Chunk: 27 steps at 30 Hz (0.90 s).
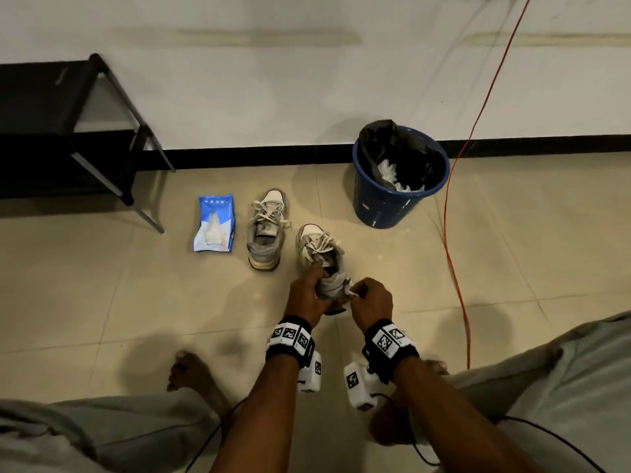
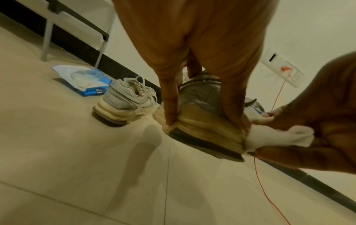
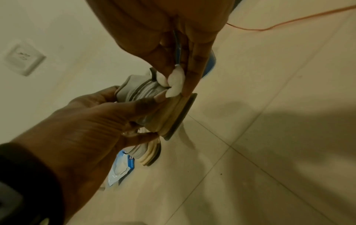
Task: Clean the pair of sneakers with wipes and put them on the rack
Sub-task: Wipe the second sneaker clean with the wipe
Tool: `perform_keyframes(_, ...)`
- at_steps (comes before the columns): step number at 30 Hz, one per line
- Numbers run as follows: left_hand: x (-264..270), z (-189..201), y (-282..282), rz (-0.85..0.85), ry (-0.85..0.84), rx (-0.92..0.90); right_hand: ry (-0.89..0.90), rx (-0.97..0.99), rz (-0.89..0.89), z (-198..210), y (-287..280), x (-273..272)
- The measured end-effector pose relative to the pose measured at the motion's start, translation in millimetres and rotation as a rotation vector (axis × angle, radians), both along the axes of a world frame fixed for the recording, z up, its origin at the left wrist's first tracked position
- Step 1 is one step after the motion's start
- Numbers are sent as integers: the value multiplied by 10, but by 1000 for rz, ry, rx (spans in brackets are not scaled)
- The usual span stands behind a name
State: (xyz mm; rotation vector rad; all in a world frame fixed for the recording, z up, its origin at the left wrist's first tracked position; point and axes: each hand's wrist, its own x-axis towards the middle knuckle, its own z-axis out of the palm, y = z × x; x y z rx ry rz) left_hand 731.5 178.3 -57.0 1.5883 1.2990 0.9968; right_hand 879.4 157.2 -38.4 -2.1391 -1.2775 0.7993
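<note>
My left hand [image 1: 309, 295] grips the heel of a grey and white sneaker [image 1: 321, 254], heel lifted off the tiled floor and toe pointing away. My right hand [image 1: 370, 300] pinches a crumpled white wipe [image 2: 277, 137] against the heel's right side at the midsole [image 3: 174, 85]. The second sneaker [image 1: 268, 232] stands on the floor just left of it. A blue wipes pack [image 1: 215, 223] lies open further left. The black shoe rack [image 1: 51, 131] stands against the wall at the far left.
A blue bucket [image 1: 399, 199] lined with a black bag and holding used wipes stands behind right of the sneakers. An orange cable [image 1: 454, 233] runs down the wall and across the floor at right. My bare feet and knees flank the hands.
</note>
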Motion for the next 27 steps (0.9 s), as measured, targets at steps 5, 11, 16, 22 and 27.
perform_keyframes(5,63,-369,281,-16,105,-39,51,-87,-39,-290,155,-7)
perform_keyframes(11,101,-653,845,-113,221,2,78,-52,-70,-597,503,-37)
perform_keyframes(16,78,-816,1164,-270,387,-81,44,-184,-9,-918,883,9)
perform_keyframes(22,-433,-726,1086,78,398,75,58,-175,-63,-1125,862,26)
perform_keyframes(27,-1083,-584,1343,110,960,-176,128,-115,-245,-994,683,18)
